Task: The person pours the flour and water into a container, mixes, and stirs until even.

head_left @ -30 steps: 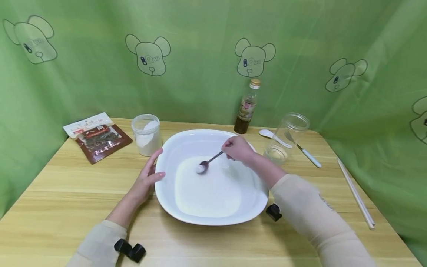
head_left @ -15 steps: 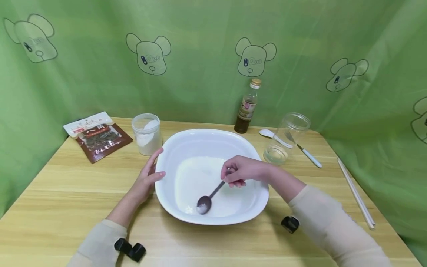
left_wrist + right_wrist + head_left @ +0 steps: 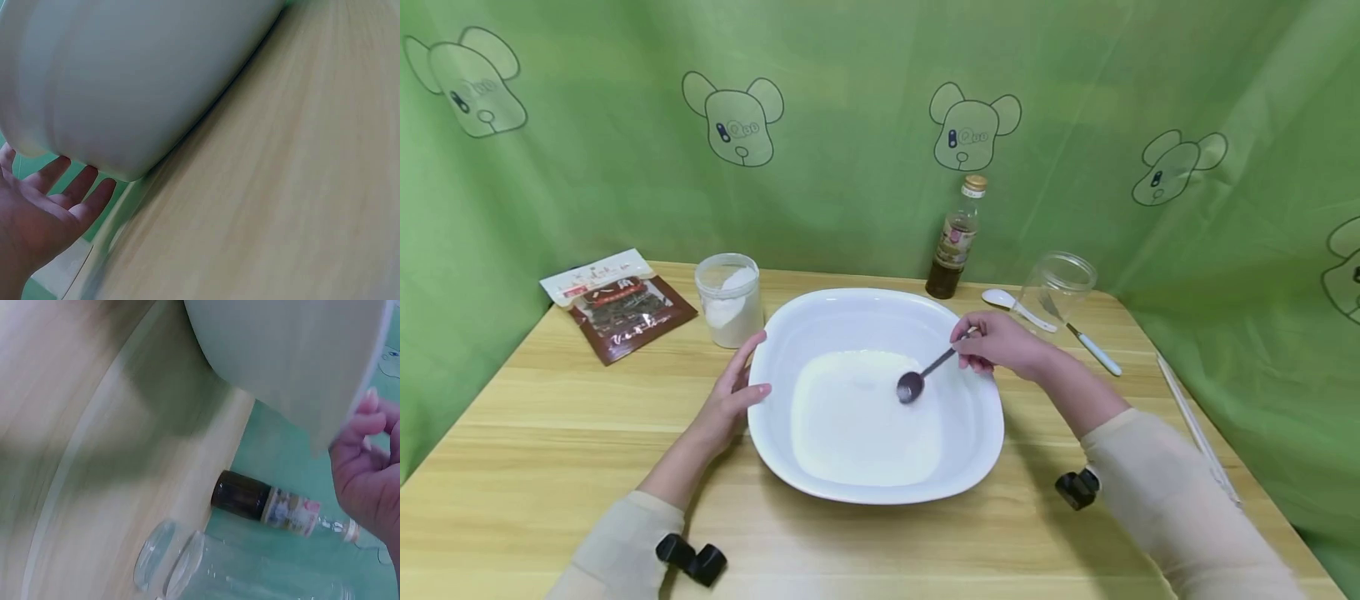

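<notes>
A large white basin (image 3: 767,442) stands on the table, with a pale layer over its bottom. My left hand (image 3: 726,408) holds its left rim, thumb over the edge. In the left wrist view the spread fingers (image 3: 81,187) of that hand touch the outer wall. My right hand (image 3: 996,342) pinches the handle of a small dark spoon (image 3: 911,387) above the basin's right half. The spoon slants down to the left, its bowl showing a pale, shiny patch. In the right wrist view the basin wall hides the spoon.
Behind stand a jar of white powder (image 3: 728,312) and a bottle of dark liquid (image 3: 951,250). A clear jar (image 3: 1063,275), a white spoon (image 3: 1000,298) and a fork (image 3: 1097,354) are at back right. Chopsticks (image 3: 1187,408) lie right, a brown pouch (image 3: 625,312) left.
The spoon first went from mid-basin to the front, then up and right, away from the front. White material heaped in its bowl earlier has shrunk. My left hand has stayed on the rim.
</notes>
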`<state>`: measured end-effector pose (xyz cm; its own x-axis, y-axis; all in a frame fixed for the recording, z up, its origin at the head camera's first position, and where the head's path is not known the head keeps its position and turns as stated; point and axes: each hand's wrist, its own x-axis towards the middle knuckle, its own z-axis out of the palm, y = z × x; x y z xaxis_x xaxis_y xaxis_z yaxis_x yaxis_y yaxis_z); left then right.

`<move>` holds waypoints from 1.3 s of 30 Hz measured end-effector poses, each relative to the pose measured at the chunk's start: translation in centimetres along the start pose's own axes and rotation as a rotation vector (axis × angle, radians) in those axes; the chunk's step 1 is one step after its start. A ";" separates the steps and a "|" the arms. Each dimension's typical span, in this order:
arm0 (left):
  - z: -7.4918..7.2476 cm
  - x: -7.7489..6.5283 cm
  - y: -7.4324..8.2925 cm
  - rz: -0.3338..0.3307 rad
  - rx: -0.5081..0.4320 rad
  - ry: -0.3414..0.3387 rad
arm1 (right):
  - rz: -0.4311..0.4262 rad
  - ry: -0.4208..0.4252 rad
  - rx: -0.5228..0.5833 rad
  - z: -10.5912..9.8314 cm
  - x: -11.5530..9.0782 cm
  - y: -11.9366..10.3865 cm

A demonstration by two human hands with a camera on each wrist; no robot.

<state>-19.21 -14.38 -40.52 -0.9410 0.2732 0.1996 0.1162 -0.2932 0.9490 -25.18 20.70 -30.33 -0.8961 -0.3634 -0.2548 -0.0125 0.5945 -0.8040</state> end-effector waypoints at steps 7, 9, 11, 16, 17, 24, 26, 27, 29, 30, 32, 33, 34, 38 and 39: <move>0.0 0.0 0.0 -0.005 0.006 0.003 | -0.023 0.159 -0.077 3.2 2.8 -1.3; 0.0 0.0 0.0 -0.008 0.008 0.004 | -0.034 0.145 -0.091 4.4 3.3 -1.8; 0.1 -0.1 0.0 -0.009 0.009 0.005 | -0.047 0.100 -0.086 5.6 3.7 -2.2; 0.1 -0.1 0.0 -0.005 0.016 0.005 | -0.109 -0.089 -0.095 8.0 3.0 -3.2; 0.1 -0.1 0.0 -0.004 0.018 0.005 | -0.126 -0.131 -0.101 8.2 2.6 -3.2; 0.1 -0.1 0.1 -0.010 0.024 0.011 | -0.177 -0.339 -0.177 6.9 -0.2 -2.7; 0.1 -0.1 0.0 -0.012 0.025 0.013 | -0.199 -0.343 -0.205 5.9 -0.9 -2.2; 0.1 -0.1 0.0 -0.012 0.025 0.015 | -0.212 -0.331 -0.221 5.4 -1.3 -2.0; 0.1 -0.1 0.1 -0.013 0.022 0.017 | -0.243 -0.288 -0.258 4.4 -1.8 -1.6; 0.1 -0.1 0.1 -0.012 0.023 0.019 | -0.256 -0.260 -0.275 3.9 -1.9 -1.4; 0.1 -0.1 0.1 -0.013 0.021 0.022 | -0.277 -0.193 -0.329 3.0 -2.1 -1.1; 0.1 -0.1 0.1 -0.013 0.019 0.021 | -0.285 -0.158 -0.357 2.6 -2.1 -1.0; 0.1 -0.1 0.1 -0.014 0.019 0.022 | -0.293 -0.124 -0.387 2.3 -2.1 -0.9; 0.1 -0.1 0.1 -0.017 0.018 0.021 | -0.289 -0.001 -0.490 1.7 -1.3 -0.8; 0.1 -0.1 0.1 -0.018 0.016 0.020 | -0.281 0.024 -0.500 1.7 -1.0 -0.8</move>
<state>-19.07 -14.29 -40.44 -0.9493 0.2596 0.1776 0.1041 -0.2735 0.9562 -23.53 19.33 -30.35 -0.8379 -0.5435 -0.0506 -0.4550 0.7466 -0.4854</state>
